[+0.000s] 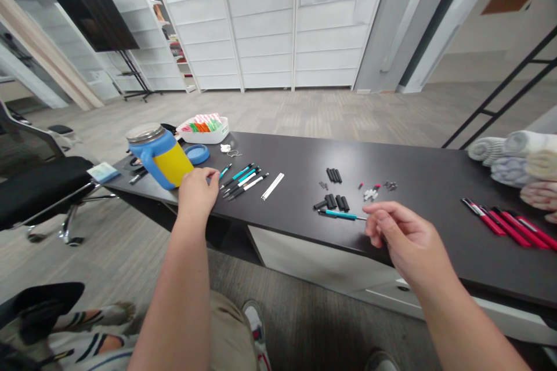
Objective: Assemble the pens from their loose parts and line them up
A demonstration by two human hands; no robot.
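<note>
Right hand [389, 229] curled at tip of teal pen [342, 215] by front edge of bench [296, 156]; left hand [198, 188] neared pens [249, 175]. Both grips unclear. Teal pen looked light, stiff; mid-barrel suited pinching.

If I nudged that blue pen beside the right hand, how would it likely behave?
The blue pen would probably roll if pushed, since its slim barrel looks round. The black tubes just beyond it might block that side. It likely feels light and stiff, being thin and straight.
</note>
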